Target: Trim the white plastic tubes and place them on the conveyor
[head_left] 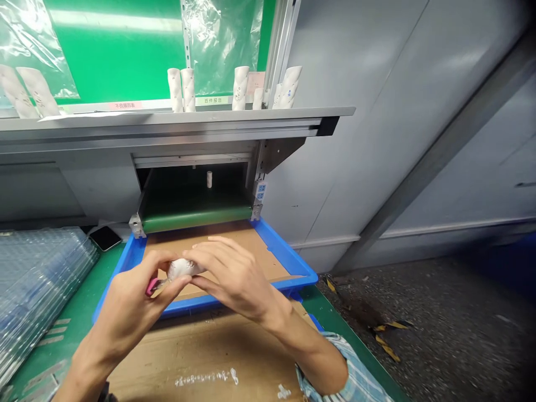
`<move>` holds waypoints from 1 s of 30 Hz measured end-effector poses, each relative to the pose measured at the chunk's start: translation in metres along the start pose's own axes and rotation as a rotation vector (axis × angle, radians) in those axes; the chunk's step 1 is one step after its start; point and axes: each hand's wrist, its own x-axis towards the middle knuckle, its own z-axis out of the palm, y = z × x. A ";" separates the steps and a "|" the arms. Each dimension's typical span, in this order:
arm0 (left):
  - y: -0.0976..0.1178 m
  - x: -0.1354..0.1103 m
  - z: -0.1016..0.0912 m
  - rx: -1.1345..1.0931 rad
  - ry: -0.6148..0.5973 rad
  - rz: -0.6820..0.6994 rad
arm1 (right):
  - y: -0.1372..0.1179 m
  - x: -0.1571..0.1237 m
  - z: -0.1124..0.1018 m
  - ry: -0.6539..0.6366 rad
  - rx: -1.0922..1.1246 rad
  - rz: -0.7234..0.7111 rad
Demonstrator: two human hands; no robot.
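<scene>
The person's left hand (pixel 125 301) was curled closed around a small pink-handled tool (pixel 152 286), with only the pink end showing past the fingers; whether it carried a blade was too blurred to tell. The right hand (pixel 237 276) was partly closed, its fingers arched over a white cylindrical piece (pixel 182 269) and touching it. The piece sat between the two hands, held above a blue plastic tray (pixel 288 261) and not resting on it.

The tray was lined with a brown cardboard sheet (pixel 238 240). Just beyond the tray ran a green conveyor belt (pixel 196 219), and farther back along that line, in the dark opening over the belt, stood a small white cylinder (pixel 209 179). Above the tray, a metal shelf (pixel 167 118) carried a row of upright white tubes (pixel 240 88), similar to the held piece, with two more lying tilted at its left end.

Left of the tray lay a stack of clear plastic sheets (pixel 42 279) and a black phone (pixel 104 238), both on the green table (pixel 71 335). Nearer the person than the tray was a flat piece of cardboard (pixel 188 357) — flecked with white bits — and to the tray's right, beyond the table edge, was a speckled grey floor (pixel 419 312).
</scene>
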 end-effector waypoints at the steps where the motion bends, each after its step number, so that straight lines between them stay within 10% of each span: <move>1: 0.001 0.000 0.003 -0.012 -0.007 0.012 | 0.000 -0.001 0.004 -0.011 -0.055 -0.019; 8: 0.002 -0.007 -0.007 0.083 0.000 -0.007 | 0.005 -0.002 0.012 -0.031 0.192 0.148; 30: 0.014 -0.006 -0.001 0.321 -0.019 0.177 | 0.003 -0.002 0.008 -0.092 0.222 0.007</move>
